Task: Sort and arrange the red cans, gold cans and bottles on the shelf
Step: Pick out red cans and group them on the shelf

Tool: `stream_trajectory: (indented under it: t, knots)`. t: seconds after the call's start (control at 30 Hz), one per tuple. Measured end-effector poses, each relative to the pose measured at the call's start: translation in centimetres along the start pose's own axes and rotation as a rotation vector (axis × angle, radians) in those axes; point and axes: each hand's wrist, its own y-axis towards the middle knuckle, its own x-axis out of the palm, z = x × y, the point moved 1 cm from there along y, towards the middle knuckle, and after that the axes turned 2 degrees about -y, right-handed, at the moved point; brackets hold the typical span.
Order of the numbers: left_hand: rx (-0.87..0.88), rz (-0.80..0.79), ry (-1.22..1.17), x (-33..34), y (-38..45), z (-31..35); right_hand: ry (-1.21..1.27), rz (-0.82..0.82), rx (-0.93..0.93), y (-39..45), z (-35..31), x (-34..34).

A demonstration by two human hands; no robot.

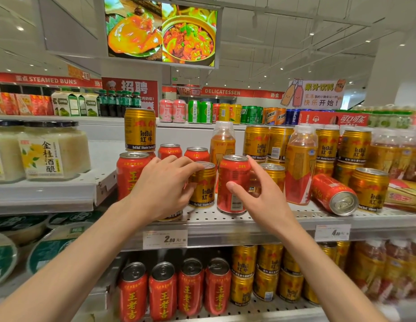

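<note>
On the white perforated shelf (267, 220) my left hand (164, 185) wraps the left side of an upright gold can (203, 189). My right hand (260, 196) grips the upright red can (233, 180) beside it, thumb on its front and fingers behind. More red cans (169, 151) stand behind, and one tall red can (129, 175) stands at the left. A gold can (140, 129) is stacked on top of them. Two orange bottles (222, 140) (300, 166) stand among gold cans (255, 140). One red can (332, 194) lies on its side at the right.
Jars of white rice wine (55, 149) fill the neighbouring shelf to the left. The lower shelf holds a row of red cans (162, 291) and stacked gold cans (244, 275). Price tags (165, 239) hang on the shelf edge. Mixed drink cans (194, 111) line the top shelf.
</note>
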Motion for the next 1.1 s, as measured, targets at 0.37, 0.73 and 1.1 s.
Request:
stream_trajectory:
  t: [0.37, 0.73, 1.1]
  knots:
    - [-0.008, -0.016, -0.013, -0.2, -0.2, 0.2, 0.070, 0.013, 0.019, -0.7, 0.5, 1.5]
    - [-0.098, 0.138, -0.397, -0.7, -2.6, 0.2, 0.060, -0.032, 0.086, -3.1, 0.1, 0.4]
    - [-0.249, 0.298, -0.853, -0.3, -12.1, 3.2, 0.184, 0.154, 0.220, -12.2, 0.0, 0.8]
